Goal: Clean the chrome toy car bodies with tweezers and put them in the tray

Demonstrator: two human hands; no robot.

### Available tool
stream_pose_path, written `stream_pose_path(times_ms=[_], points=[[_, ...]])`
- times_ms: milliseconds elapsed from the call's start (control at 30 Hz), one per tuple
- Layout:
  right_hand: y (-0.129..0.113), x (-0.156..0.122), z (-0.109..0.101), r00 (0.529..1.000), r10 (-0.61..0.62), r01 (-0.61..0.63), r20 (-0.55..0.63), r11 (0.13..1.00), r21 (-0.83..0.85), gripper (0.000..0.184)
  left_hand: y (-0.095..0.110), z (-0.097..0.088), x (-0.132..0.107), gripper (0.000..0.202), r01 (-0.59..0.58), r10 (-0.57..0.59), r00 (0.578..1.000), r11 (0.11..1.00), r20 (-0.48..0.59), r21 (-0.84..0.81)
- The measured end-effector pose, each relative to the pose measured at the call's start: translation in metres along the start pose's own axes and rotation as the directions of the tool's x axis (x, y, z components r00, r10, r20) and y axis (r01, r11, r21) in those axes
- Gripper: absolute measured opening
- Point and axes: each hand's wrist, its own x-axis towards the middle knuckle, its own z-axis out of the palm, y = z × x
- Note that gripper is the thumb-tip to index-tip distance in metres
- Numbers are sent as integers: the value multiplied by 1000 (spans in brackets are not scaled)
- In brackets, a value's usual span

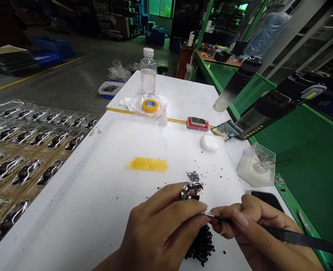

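- Head view, looking down on the bench from behind the hands:
- Left hand (161, 229): fingers curled and clamped on a chrome-plated piece (191, 191), which shows just past the fingertips.
- Right hand (257, 229): fingers closed around black tweezers (293, 236), the tips reaching in beside the left fingertips; the two hands nearly touch.
- Black granules (202, 242): a heap directly beneath the hands, with loose specks scattered around.
- Grey granules (193, 175): a small heap just ahead of the chrome-plated piece.
- White board (70, 222): lies under both hands.
- Strip of yellow tape (148, 164): stuck to the board, ahead of the left hand.
- White oval case (208, 142): on the board, well ahead of the right hand.
- Red-edged device (197, 123): beyond the case.
- Roll of yellow tape (150, 105) and water bottle (148, 71): far ahead of the left hand.
- Clear plastic box (257, 165): ahead and outward of the right hand.
- Black phone (268, 199): just ahead of the right hand.
- Blister trays (22, 169): well left of the left hand, beside the board.
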Motion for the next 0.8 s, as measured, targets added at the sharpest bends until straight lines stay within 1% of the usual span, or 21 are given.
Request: stream_pose_path(times_ms=[67,167,267,400,500,633,800], points=[[1,-2,-2,1000,7,-7,1,1000,-10,16,0,-1,0,18,-20,20,1000,1000,2,15],[1,-4,-3,999,2,-1,38,1000,-20,17,-1,-2,-2,17,-40,41,999,999,-10,35],[0,-4,0,999,0,0,32,1000,-14,16,-3,-4,-5,17,-49,50,999,997,-11,58],[-1,-3,4,1000,-6,6,20,1000,1,18,-3,-4,-10,19,-31,32,999,995,-5,98],[0,-4,2,1000,-6,6,24,1000,1,18,-1,-4,-12,21,-15,15,1000,993,-2,120],[2,-5,-2,1000,-3,3,31,1000,-28,17,0,-4,-11,19,-13,14,1000,994,-12,109],[1,-3,1,999,-28,29,23,999,-44,14,1,-4,-6,19,-11,13,1000,997,-21,79]])
